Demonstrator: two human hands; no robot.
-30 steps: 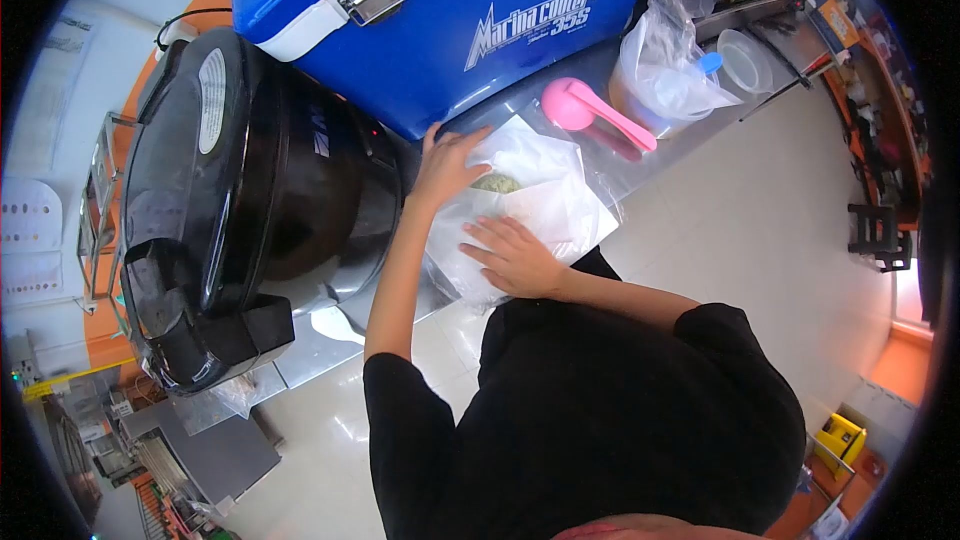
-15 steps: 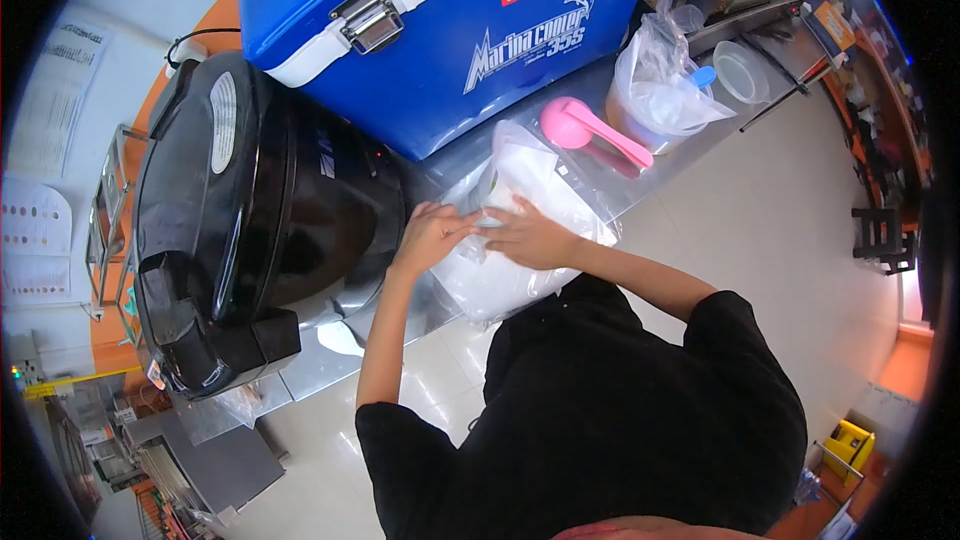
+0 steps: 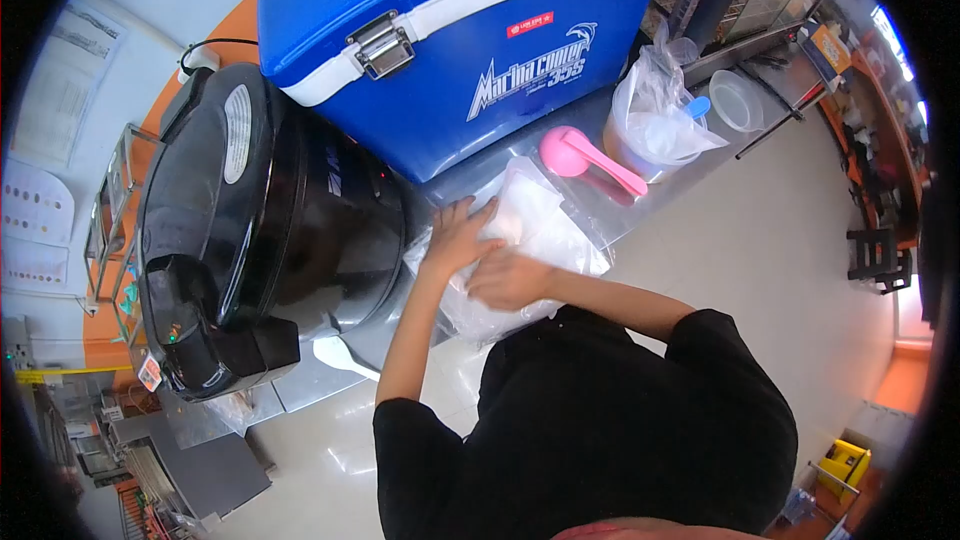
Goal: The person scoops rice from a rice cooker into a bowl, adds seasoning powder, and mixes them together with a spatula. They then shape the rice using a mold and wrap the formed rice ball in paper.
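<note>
White paper and clear plastic sheets (image 3: 545, 230) lie on the metal counter, with a folded white packet (image 3: 522, 202) on top. My left hand (image 3: 460, 237) rests on the packet's left side, its fingers spread. Just right of it and nearer my body, my right hand (image 3: 508, 279) is curled, slightly blurred, over the paper. Whatever its fingers hold is hidden. The green food seen earlier is covered and does not show.
A blue cooler (image 3: 440, 90) stands behind the paper, a black rice cooker (image 3: 300, 210) to the left. A white paddle (image 3: 338, 354) lies by the cooker. At the right are a pink scoop (image 3: 566, 152), a bag-lined tub (image 3: 650, 135) and a clear container (image 3: 737, 101).
The paper that lay open around green food is now folded over it. My hands met at the fold, then my left hand spread over the packet while my right curled and moved nearer my body.
</note>
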